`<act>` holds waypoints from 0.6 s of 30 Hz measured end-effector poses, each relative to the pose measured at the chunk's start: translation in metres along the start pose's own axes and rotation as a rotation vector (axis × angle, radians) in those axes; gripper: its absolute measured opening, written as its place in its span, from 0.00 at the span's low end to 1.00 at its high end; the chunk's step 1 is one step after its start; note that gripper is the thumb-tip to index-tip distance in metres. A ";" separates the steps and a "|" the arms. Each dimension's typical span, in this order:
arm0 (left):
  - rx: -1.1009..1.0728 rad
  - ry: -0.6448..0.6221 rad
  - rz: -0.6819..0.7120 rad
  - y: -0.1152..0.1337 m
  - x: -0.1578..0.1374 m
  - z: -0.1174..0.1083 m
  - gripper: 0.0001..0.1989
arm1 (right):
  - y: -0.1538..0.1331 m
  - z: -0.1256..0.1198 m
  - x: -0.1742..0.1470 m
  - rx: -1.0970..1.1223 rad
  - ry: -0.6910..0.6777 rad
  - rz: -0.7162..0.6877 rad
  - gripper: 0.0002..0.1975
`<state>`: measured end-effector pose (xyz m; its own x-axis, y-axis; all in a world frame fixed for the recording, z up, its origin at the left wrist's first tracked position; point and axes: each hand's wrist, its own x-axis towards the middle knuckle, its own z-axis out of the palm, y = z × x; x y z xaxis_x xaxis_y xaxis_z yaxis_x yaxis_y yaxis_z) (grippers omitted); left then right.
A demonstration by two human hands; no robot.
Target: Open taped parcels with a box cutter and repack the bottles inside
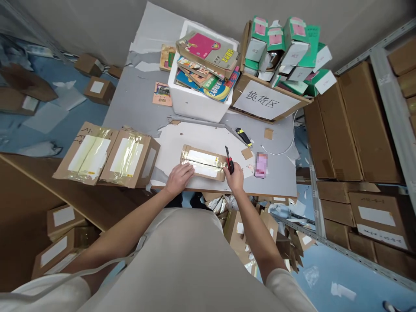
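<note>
A small taped cardboard box (203, 164) lies on the table in front of me, with a white label and clear shiny tape over its top. My left hand (180, 178) rests on the box's left end, its fingers stretched over the near corner. At the right end, my right hand (235, 177) is closed around a red and black box cutter (230, 161), the tip pointing away from me. That hand's fingers also touch the box's right edge. Beyond it lies a second, yellow and black box cutter (243, 137), held by neither hand.
Two taped cardboard boxes (126, 157) stand at the table's left edge. Behind are a white foam box (199, 103) of books and a carton (271, 104) packed with green and white boxes. A white cable (279, 152) and a blurred pink item (261, 164) lie right.
</note>
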<state>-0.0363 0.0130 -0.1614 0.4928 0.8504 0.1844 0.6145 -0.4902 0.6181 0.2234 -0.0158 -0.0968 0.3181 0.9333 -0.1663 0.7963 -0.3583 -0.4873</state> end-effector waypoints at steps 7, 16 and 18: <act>0.067 0.111 0.184 -0.008 -0.003 0.011 0.12 | -0.074 -0.011 0.020 -0.491 -0.574 -0.673 0.27; 0.085 0.125 0.165 -0.006 -0.002 0.011 0.12 | -0.105 -0.001 0.036 -0.852 -0.654 -0.733 0.33; 0.099 0.134 0.170 -0.005 -0.001 0.012 0.12 | -0.105 0.001 0.037 -0.858 -0.663 -0.738 0.34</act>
<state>-0.0333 0.0123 -0.1739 0.5125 0.7683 0.3835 0.5904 -0.6395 0.4924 0.1506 0.0565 -0.0524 -0.4464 0.6604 -0.6038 0.8234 0.5673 0.0117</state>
